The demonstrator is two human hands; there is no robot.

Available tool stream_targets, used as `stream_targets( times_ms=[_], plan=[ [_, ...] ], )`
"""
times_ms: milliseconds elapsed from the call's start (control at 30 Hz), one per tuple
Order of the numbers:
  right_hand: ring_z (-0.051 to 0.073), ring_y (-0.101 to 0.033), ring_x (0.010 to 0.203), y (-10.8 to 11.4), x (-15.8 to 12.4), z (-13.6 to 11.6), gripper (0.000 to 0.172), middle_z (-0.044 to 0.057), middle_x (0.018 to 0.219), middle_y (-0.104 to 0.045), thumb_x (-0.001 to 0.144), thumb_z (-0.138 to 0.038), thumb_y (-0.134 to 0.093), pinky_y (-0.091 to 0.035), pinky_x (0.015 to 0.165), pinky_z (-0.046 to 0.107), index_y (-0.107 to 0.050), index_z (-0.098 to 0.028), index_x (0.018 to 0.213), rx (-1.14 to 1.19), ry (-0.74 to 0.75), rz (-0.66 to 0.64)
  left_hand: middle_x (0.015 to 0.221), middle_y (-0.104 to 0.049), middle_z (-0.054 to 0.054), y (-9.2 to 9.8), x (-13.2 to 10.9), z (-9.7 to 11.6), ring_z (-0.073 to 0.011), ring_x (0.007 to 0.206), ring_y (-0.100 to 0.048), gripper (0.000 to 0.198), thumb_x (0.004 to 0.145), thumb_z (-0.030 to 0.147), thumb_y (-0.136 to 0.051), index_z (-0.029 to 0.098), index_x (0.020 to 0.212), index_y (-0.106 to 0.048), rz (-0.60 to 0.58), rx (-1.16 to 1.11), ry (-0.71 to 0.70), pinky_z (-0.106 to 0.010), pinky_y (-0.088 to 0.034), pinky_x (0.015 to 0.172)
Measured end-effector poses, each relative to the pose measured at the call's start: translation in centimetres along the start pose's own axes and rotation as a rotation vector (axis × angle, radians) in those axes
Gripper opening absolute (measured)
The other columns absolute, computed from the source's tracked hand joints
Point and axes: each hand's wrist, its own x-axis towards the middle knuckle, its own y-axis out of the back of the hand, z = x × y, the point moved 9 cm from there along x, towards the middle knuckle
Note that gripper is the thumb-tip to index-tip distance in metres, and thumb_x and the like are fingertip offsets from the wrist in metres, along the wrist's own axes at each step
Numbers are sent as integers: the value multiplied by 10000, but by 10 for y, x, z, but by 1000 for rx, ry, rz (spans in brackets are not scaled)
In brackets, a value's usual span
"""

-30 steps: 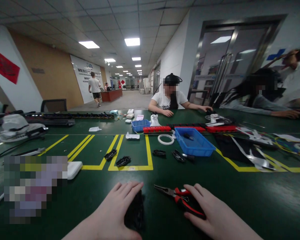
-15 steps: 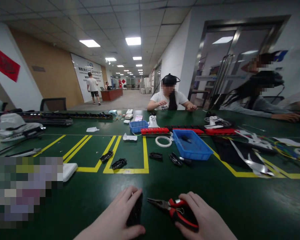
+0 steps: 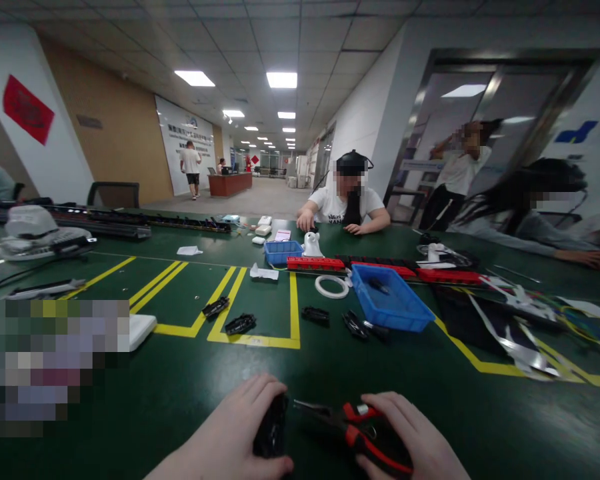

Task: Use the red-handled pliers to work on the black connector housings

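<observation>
At the bottom centre, my left hand (image 3: pixel 240 427) is wrapped round a small black plastic part (image 3: pixel 273 427), mostly hidden by the fingers. Opposite it, my right hand (image 3: pixel 410 433) grips red-and-black needle-nose pliers (image 3: pixel 353 423) by the handles. The pliers' jaws point left and sit just right of the black part; they look apart from it, and something tiny shows at their tip. Similar black parts lie further up the green table, one at the left (image 3: pixel 215 307), one beside it (image 3: pixel 241 324), one in the middle (image 3: pixel 315 315) and one near the blue bin (image 3: pixel 355 325).
A blue bin (image 3: pixel 425 320) with a dark item inside stands right of centre, beside a white tape ring (image 3: pixel 331 287). Red-and-black strips (image 3: pixel 315 264) lie behind. At left is a white box (image 3: pixel 143 331). Silver and white strips (image 3: pixel 520 350) lie at right. A person (image 3: pixel 350 197) sits opposite.
The view has turned slightly. The pliers' handles have shifted a little right, and the black part shows more in my left hand. The person opposite has moved their hands.
</observation>
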Motion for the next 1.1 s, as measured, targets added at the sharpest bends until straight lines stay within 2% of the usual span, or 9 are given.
stream_targets(
  times_ms=[133,300,400,567,733,833,900,1000,1100],
  plan=[
    [318,-619,1078,12,-2,-12,491,94,1139,-676,735,-459,-686,-512,930,474,-640,-287,1192,-54,113,112,1293,-545,-97,0,-4,3,-298,1169,-524,615,751,387,-701,236,1314,-506,24,30,-84,-439,-448,1018],
    [333,-587,1149,22,-5,-30,498,66,1128,-692,743,-473,-696,-347,1077,563,-626,-306,1207,-118,218,192,1238,-553,-80,-1,-7,7,-274,1094,-549,580,781,382,-670,234,1317,-502,-9,53,-111,-418,-470,962],
    [334,-581,1152,22,-8,-31,517,62,1127,-690,732,-480,-699,-320,1091,570,-617,-308,1213,-104,239,233,1175,-563,-63,-1,-8,9,-261,1021,-568,597,748,430,-707,234,1284,-530,-41,40,-106,-400,-488,902],
    [308,-607,1080,15,-12,-30,511,85,1131,-668,745,-450,-673,-478,955,473,-612,-295,1229,73,100,196,1086,-571,-47,0,-8,9,-236,928,-570,544,731,518,-703,235,1183,-595,-63,-26,-95,-367,-485,819],
    [254,-651,978,7,-9,-31,453,67,1115,-663,755,-420,-674,-547,839,368,-622,-293,1186,313,-62,96,984,-590,-34,2,-8,10,-223,862,-559,424,743,543,-684,207,999,-649,-72,-48,-135,-343,-445,762],
    [251,-674,913,-4,-4,-30,434,63,1070,-685,745,-421,-676,-576,758,348,-630,-279,1153,386,-121,-16,969,-599,-32,3,-7,11,-216,854,-558,430,764,562,-645,205,1003,-669,-85,-101,-139,-328,-417,744],
    [257,-682,911,-9,-2,-32,432,58,1055,-699,722,-410,-692,-584,759,356,-640,-272,1128,428,-124,-76,943,-603,-31,4,-6,12,-203,838,-555,426,804,569,-584,196,987,-679,-85,-162,-102,-317,-404,734],
    [263,-682,945,-10,-3,-31,418,54,1061,-706,724,-409,-686,-576,807,378,-647,-262,1112,488,-189,-73,922,-627,-30,0,-5,18,-197,815,-549,454,803,584,-576,190,1001,-682,-122,-224,-55,-319,-393,748],
    [266,-681,964,-10,-4,-28,413,51,1071,-707,734,-426,-682,-572,822,385,-650,-265,1112,530,-225,-58,989,-649,-33,-6,-5,26,-223,874,-556,529,759,584,-640,218,1141,-650,-169,-316,-63,-343,-406,807]
  ],
)
